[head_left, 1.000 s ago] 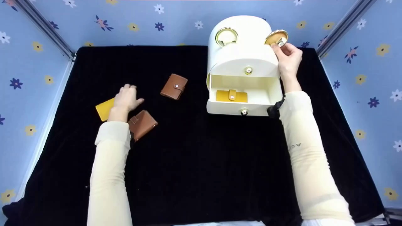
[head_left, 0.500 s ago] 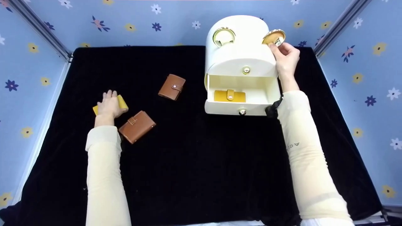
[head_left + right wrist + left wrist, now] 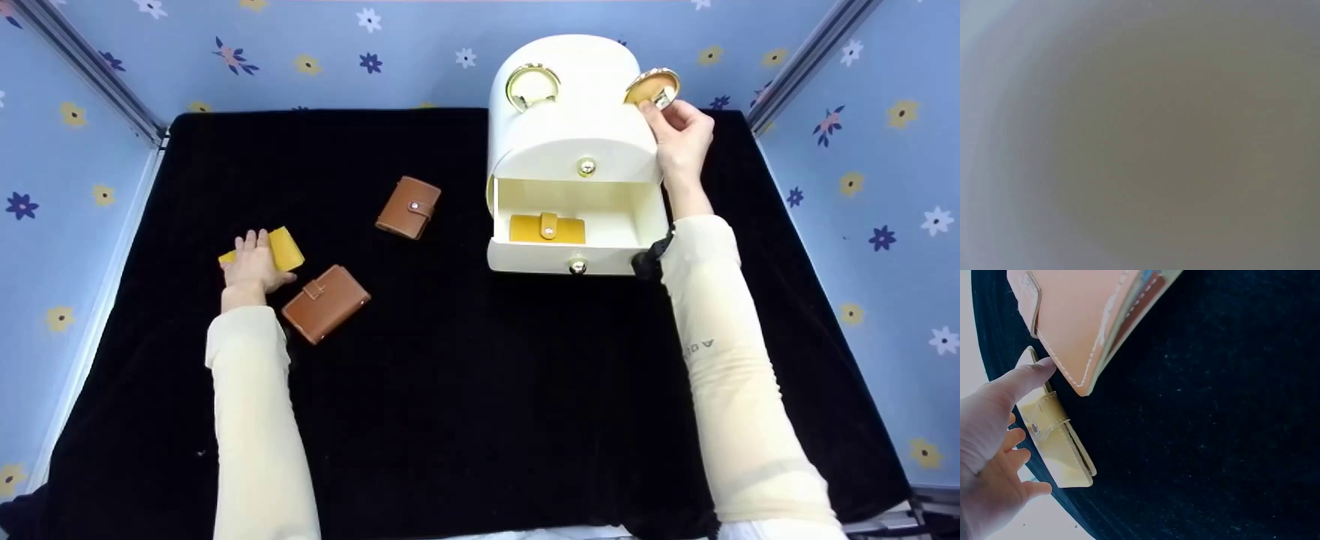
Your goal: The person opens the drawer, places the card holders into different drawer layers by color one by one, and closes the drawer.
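Landmark: white chest [image 3: 577,120].

1. Left hand [image 3: 250,264], well left of the chest: fingers fanned out, thumb spread apart, lying over the yellow wallet [image 3: 287,250]; the spread probably serves to span it. Firm contact cannot be told.

2. Stitched brown wallet [image 3: 326,304], left of the chest and nearer the person: set askew, just beside the left hand.

3. Snapped brown wallet [image 3: 405,208], nearest of the loose wallets to the chest's left side; strap facing it.

4. Lower drawer [image 3: 532,259], pulled out of the chest's front, presumably to expose its interior. Mustard wallet [image 3: 527,229] inside, left part, close to the front wall.

5. Right hand [image 3: 686,142], at the chest's right side: pinches a gold-rimmed disc [image 3: 651,86], perhaps to steady the chest. Right wrist view: blur only.

Materials: wallets of leather-look hide, oblong, pale stitching and metal stud showing at close range on the yellow one; chest smooth, glossy, round-topped; knobs [image 3: 586,166] ball-shaped, mirror-bright gold; cloth [image 3: 450,390] beneath, black, velvety.
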`<action>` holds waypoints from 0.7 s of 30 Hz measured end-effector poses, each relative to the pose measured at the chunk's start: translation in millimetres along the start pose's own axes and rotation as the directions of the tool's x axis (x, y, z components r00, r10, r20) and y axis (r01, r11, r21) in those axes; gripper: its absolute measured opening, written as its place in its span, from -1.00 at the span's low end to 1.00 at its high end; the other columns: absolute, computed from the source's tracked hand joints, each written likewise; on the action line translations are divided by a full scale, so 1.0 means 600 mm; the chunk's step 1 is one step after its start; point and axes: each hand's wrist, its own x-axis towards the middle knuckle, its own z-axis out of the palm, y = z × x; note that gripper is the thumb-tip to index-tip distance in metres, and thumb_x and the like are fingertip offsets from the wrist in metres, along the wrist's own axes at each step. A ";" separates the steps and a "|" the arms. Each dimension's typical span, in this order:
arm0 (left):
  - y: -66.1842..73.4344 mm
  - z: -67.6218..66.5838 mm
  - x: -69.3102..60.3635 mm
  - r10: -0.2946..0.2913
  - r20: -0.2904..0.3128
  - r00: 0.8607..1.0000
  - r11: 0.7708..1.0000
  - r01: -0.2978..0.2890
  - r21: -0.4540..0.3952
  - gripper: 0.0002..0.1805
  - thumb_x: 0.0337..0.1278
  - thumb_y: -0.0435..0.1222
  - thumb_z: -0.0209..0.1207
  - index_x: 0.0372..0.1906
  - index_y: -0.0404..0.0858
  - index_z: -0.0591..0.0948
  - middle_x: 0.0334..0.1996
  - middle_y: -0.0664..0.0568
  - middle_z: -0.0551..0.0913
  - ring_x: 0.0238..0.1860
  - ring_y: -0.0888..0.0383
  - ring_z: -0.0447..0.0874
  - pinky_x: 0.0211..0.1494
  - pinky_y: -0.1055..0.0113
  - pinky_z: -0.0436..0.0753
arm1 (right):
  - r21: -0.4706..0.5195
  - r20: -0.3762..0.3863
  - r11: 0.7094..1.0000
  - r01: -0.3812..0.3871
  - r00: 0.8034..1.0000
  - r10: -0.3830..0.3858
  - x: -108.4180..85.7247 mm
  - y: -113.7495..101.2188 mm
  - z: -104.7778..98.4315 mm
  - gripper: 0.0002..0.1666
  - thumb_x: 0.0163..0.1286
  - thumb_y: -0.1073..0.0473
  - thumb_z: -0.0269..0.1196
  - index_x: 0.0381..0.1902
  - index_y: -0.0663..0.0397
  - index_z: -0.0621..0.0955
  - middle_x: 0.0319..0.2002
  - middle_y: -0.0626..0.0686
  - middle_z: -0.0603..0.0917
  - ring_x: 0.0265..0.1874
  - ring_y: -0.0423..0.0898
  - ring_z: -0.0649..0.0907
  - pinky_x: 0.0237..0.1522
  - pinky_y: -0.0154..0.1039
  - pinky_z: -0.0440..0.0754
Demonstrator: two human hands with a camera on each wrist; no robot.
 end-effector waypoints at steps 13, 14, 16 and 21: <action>0.000 -0.009 0.007 0.011 0.037 0.999 0.999 -0.012 0.033 -0.03 -0.12 -0.25 0.21 0.27 -0.58 -0.11 0.21 -0.51 -0.06 0.23 -0.37 -0.17 0.03 -0.37 0.04 | -0.050 -0.012 0.999 -0.016 1.000 0.015 0.014 0.016 -0.002 -0.85 -0.02 0.15 0.39 -0.57 0.10 0.64 -0.57 -0.03 0.62 -0.56 -0.20 0.55 -0.41 -0.39 0.44; 0.000 -0.010 0.007 0.013 0.045 0.999 0.999 -0.015 0.030 -0.03 -0.12 -0.25 0.21 0.27 -0.58 -0.11 0.21 -0.51 -0.05 0.23 -0.38 -0.17 0.03 -0.37 0.04 | -0.052 -0.011 0.999 -0.014 1.000 0.013 0.014 0.016 -0.002 -0.84 -0.02 0.15 0.38 -0.57 0.10 0.64 -0.58 -0.03 0.62 -0.56 -0.20 0.55 -0.41 -0.39 0.44; -0.001 -0.011 0.007 0.019 0.059 0.998 1.000 -0.020 0.021 -0.04 -0.12 -0.26 0.20 0.27 -0.58 -0.12 0.21 -0.51 -0.05 0.22 -0.38 -0.16 0.04 -0.36 0.04 | -0.042 -0.009 0.999 -0.014 1.000 0.014 0.014 0.017 -0.002 -0.85 -0.02 0.15 0.38 -0.57 0.11 0.64 -0.58 -0.03 0.62 -0.56 -0.20 0.55 -0.42 -0.39 0.44; -0.003 -0.012 0.011 0.024 0.078 0.997 1.000 -0.024 0.007 -0.06 -0.10 -0.28 0.17 0.27 -0.58 -0.13 0.20 -0.52 -0.05 0.22 -0.40 -0.16 0.06 -0.32 0.08 | -0.022 -0.010 1.000 -0.003 1.000 0.003 0.013 0.017 -0.003 -0.86 -0.03 0.17 0.39 -0.56 0.11 0.65 -0.57 -0.02 0.62 -0.56 -0.19 0.55 -0.41 -0.39 0.45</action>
